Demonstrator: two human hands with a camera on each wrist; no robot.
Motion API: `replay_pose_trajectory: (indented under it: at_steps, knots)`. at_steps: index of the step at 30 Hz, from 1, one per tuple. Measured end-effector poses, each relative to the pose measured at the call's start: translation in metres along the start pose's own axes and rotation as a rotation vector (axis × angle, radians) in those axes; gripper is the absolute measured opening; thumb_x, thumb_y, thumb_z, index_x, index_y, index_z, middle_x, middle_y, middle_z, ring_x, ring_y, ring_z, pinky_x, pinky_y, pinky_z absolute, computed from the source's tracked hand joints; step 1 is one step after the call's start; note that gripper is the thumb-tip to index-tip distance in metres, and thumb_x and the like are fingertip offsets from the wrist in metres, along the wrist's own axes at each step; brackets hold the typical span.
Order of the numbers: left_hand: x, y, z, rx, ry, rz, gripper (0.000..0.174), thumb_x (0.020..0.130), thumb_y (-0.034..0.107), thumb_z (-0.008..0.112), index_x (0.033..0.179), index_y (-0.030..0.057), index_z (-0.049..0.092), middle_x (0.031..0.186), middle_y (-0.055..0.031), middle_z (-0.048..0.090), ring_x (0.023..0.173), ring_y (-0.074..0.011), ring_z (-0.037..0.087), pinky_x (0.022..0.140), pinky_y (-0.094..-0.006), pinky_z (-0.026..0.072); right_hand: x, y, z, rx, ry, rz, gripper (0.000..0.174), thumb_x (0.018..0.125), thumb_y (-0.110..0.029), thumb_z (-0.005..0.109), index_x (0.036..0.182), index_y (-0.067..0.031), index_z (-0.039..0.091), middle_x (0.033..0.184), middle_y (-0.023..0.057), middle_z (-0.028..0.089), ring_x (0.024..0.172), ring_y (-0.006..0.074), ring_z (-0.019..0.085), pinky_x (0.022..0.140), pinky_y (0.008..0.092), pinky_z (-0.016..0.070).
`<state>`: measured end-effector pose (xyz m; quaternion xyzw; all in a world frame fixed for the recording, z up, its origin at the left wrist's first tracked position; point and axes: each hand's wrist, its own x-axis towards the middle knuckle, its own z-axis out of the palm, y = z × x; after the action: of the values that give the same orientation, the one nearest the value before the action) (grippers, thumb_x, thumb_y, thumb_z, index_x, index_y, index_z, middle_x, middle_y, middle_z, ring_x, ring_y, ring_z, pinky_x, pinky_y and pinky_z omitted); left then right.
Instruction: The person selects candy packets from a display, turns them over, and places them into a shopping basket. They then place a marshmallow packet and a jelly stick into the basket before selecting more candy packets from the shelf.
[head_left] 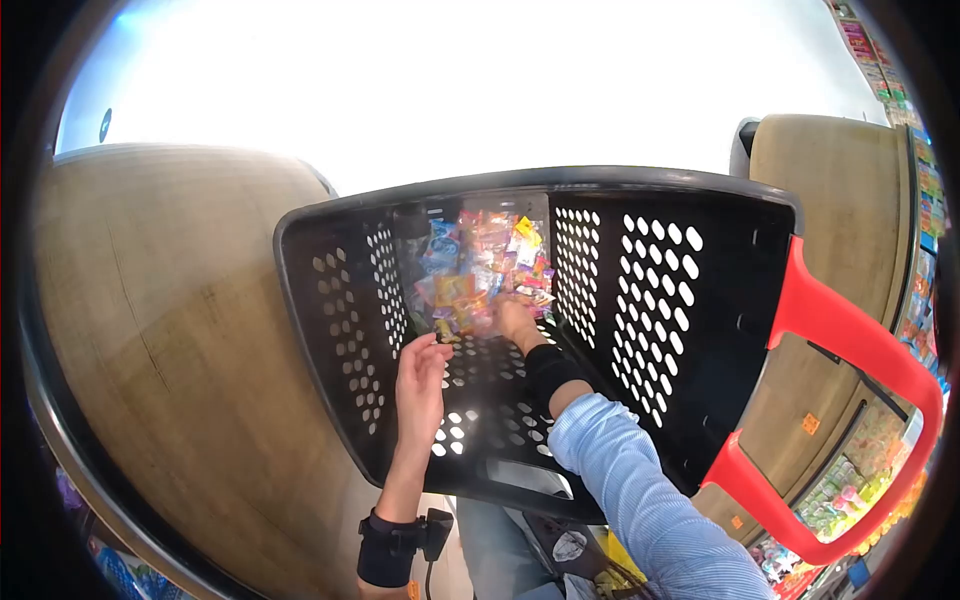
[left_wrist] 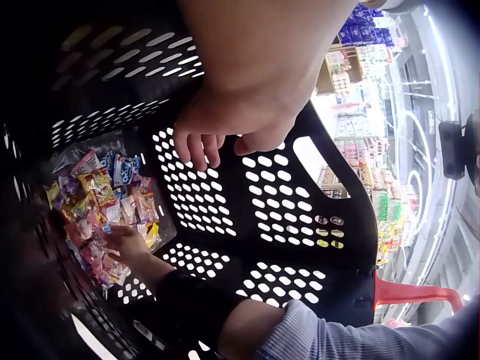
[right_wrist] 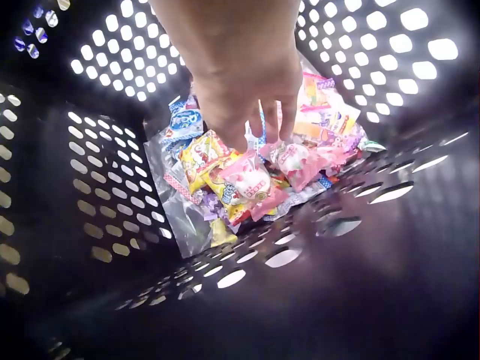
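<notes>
Colourful wrapped sweets in a clear plastic bag [head_left: 527, 243] lie at the far end of a black perforated basket [head_left: 700, 400]. My right hand [head_left: 516, 318] reaches down among them; in the right wrist view its fingers [right_wrist: 286, 116] are spread apart and touch the wrappers beside two pink-wrapped sweets [right_wrist: 251, 180]. Whether they pinch one is not visible. Over the basket, nearer its front side, my left hand [head_left: 420, 385] hangs with relaxed, slightly bent fingers and holds nothing. The left wrist view shows this left hand [left_wrist: 232, 120] above the holed wall, apart from the sweets [left_wrist: 97, 202].
A red handle [head_left: 880, 350] is fixed to the basket's right side. Brown wooden surfaces [head_left: 170, 290] stand left and right of the basket. Shelves of packaged goods [left_wrist: 371, 157] line the background. Below the basket, a yellow item [head_left: 620, 560] shows beside my sleeve.
</notes>
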<state>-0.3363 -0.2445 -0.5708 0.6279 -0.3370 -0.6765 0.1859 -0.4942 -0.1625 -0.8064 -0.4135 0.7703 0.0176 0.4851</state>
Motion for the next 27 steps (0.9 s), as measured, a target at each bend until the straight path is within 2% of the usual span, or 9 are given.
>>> replay_pose_trajectory:
  at_steps: [5, 11, 14, 18, 20, 23, 27]
  knots:
    - [-0.015, -0.003, -0.001, -0.021, -0.036, 0.007, 0.026, 0.087, 0.008, 0.044, 0.112, -0.0006, 0.041, 0.099, -0.0106, 0.054, 0.095, -0.0156, 0.052, 0.085, -0.0266, 0.0383, 0.013, 0.005, 0.01, 0.002, 0.01, -0.029, 0.022, 0.074, -0.011, 0.051, 0.094, -0.005, 0.056, 0.098, 0.0203, 0.056, 0.095, 0.0312, 0.053, 0.079, 0.0397, 0.0416]
    - [-0.019, -0.001, -0.005, -0.02, -0.054, 0.027, 0.026, 0.088, 0.008, 0.043, 0.113, -0.0002, 0.041, 0.1, -0.0106, 0.054, 0.096, -0.0158, 0.052, 0.085, -0.0265, 0.0381, 0.021, 0.002, 0.016, -0.174, -0.093, -0.061, 0.023, 0.079, -0.011, 0.044, 0.096, -0.0055, 0.058, 0.088, 0.0192, 0.06, 0.085, 0.0327, 0.058, 0.073, 0.0428, 0.0449]
    - [-0.017, 0.003, -0.005, -0.035, -0.048, 0.034, 0.026, 0.088, 0.008, 0.043, 0.112, 0.0001, 0.042, 0.099, -0.0102, 0.054, 0.096, -0.0151, 0.051, 0.084, -0.0261, 0.0381, 0.023, 0.004, 0.023, -0.175, -0.069, -0.012, 0.021, 0.076, -0.016, 0.047, 0.087, -0.0029, 0.059, 0.082, 0.0192, 0.061, 0.08, 0.0347, 0.059, 0.068, 0.0442, 0.0452]
    - [-0.019, 0.011, -0.004, -0.024, -0.03, 0.041, 0.025, 0.087, 0.007, 0.043, 0.112, 0.0002, 0.043, 0.098, -0.0094, 0.055, 0.094, -0.0145, 0.051, 0.084, -0.0257, 0.0383, 0.018, 0.008, 0.024, -0.205, -0.101, -0.037, 0.021, 0.077, -0.016, 0.046, 0.084, -0.0034, 0.06, 0.083, 0.0207, 0.06, 0.081, 0.034, 0.059, 0.068, 0.0438, 0.0457]
    - [-0.023, 0.013, -0.003, -0.033, -0.025, 0.028, 0.025, 0.087, 0.008, 0.043, 0.111, 0.0003, 0.043, 0.098, -0.0092, 0.055, 0.094, -0.0143, 0.051, 0.084, -0.0256, 0.0382, 0.008, 0.005, 0.014, -0.224, -0.094, -0.076, 0.021, 0.077, -0.016, 0.045, 0.083, -0.0035, 0.061, 0.083, 0.0209, 0.06, 0.081, 0.0337, 0.059, 0.069, 0.0433, 0.0459]
    - [-0.036, 0.02, 0.001, -0.041, -0.032, 0.008, 0.025, 0.088, 0.009, 0.043, 0.111, 0.0006, 0.044, 0.098, -0.0089, 0.055, 0.095, -0.0141, 0.051, 0.085, -0.0253, 0.038, -0.014, -0.011, -0.011, -0.222, -0.131, 0.042, 0.019, 0.078, -0.009, 0.046, 0.086, -0.0025, 0.061, 0.091, 0.0189, 0.06, 0.088, 0.0313, 0.058, 0.074, 0.0412, 0.0456]
    - [-0.066, 0.037, 0.006, -0.075, -0.054, 0.01, 0.025, 0.088, 0.009, 0.045, 0.111, 0.0012, 0.043, 0.099, -0.008, 0.055, 0.094, -0.014, 0.052, 0.084, -0.0252, 0.0383, -0.042, -0.024, -0.037, -0.173, -0.105, 0.018, 0.019, 0.078, -0.009, 0.046, 0.091, -0.0037, 0.059, 0.093, 0.0193, 0.059, 0.09, 0.0321, 0.057, 0.075, 0.0409, 0.0456]
